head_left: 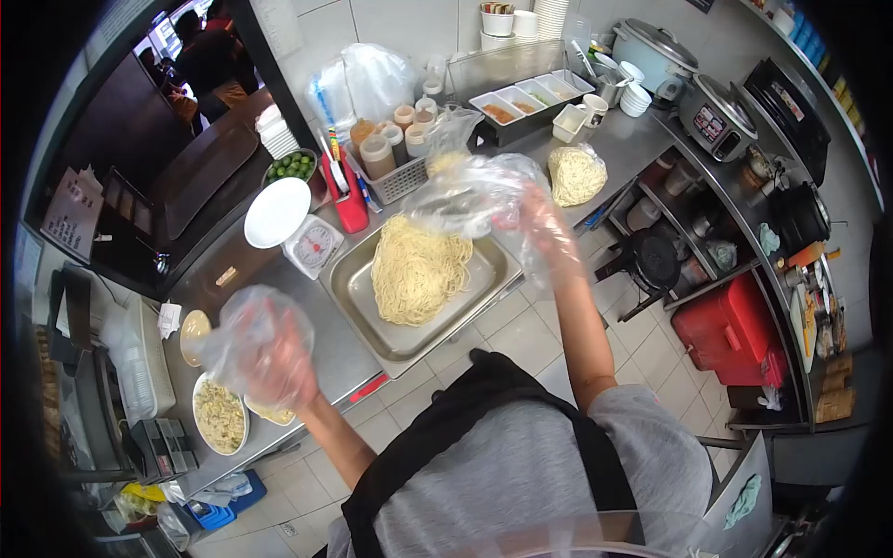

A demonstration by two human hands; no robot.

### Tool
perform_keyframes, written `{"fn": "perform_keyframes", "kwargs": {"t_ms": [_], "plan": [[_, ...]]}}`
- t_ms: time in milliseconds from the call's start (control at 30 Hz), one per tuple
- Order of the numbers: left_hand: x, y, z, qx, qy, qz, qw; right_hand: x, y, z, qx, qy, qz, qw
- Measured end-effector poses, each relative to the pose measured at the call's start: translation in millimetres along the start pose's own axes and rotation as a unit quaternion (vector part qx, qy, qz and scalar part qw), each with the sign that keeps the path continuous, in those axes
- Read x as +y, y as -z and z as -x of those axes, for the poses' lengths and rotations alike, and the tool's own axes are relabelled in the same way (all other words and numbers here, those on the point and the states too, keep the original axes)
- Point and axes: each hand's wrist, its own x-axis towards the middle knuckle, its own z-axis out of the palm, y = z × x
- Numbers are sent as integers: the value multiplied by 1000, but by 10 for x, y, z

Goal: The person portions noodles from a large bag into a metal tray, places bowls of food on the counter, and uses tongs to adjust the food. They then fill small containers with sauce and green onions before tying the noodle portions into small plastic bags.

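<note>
My left hand [272, 352], in a loose clear plastic glove, is over the left of the counter with its fingers apart and blurred. It holds nothing I see, and is close above a white oval bowl of pale food [221, 420] and a small yellowish dish [195, 337]. My right hand [532, 206], also in clear plastic, is closed on a crumpled clear plastic bag [454, 203] that stretches leftward. The bag hangs over the back edge of a steel tray [493, 279], where a heap of pale noodles [419, 272] lies.
A kitchen scale [313, 245] and white plate [277, 213] stand left of the tray, beside a red tape dispenser [345, 193]. Behind are sauce bottles [377, 154] in a basket and a topping container [530, 104]. Bagged noodles [577, 175] lie right; a pan [648, 260] juts out below.
</note>
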Motion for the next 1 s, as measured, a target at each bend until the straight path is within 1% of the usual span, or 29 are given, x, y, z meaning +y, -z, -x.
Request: {"fn": "perform_keyframes", "kwargs": {"t_ms": [33,100,133,167,200,233,267,300,367,400,433,467,533,600,633,667,733,767,800,867,933,967,1000], "plan": [[75,-20,31,-68,9,76,995,-177,23,3,0,24,18,1000],[197,-73,118,-83,14,46,995,-566,78,-15,-1,67,55,996],[204,-139,191,-80,13,28,996,-711,125,-53,40,101,176,978],[212,-206,263,-77,12,10,997,-841,164,-119,77,135,293,943],[197,-289,331,-65,8,-10,998,-940,223,-190,111,169,403,893],[116,-371,413,-48,-10,-38,998,-979,339,-353,101,180,551,808],[41,-357,490,-59,-29,-49,997,-905,473,-432,88,192,680,702],[-36,-257,595,-31,-46,-33,998,-752,592,-540,62,207,786,580],[-184,-223,774,69,-78,-74,992,-200,969,-667,18,186,795,577],[-335,-284,816,145,-91,-118,978,128,1349,-766,-27,226,806,547],[-473,-243,828,40,-91,-118,988,262,1430,-809,-55,182,832,522],[-620,-291,841,60,-87,-108,989,266,1210,-757,-36,81,870,485],[-876,-226,924,119,-58,-46,990,248,786,-665,-7,-14,895,447],[-1092,-320,911,157,-33,3,987,324,805,-681,16,3,890,456],[-1148,-414,893,186,-23,-114,976,384,914,-728,22,34,892,450],[-1195,-562,868,216,-7,-226,950,472,1083,-792,33,64,893,445],[-1310,-555,924,249,-10,-326,912,611,1465,-966,11,137,874,466],[-1368,-550,952,266,-8,-374,889,782,2098,-1230,-59,239,823,511],[-1374,-459,1089,253,-15,-306,918,926,2621,-1523,-128,340,754,547],[-1265,-496,1149,265,-35,-161,950,723,2441,-1548,-6,248,745,620],[-1095,-740,1166,305,-62,-5,950,280,1972,-1529,73,164,672,718],[-1033,-721,1237,282,-100,-4,954,134,1474,-1330,140,164,552,806],[-980,-675,1328,258,-135,-4,957,-28,1349,-1393,121,60,363,922]]}}
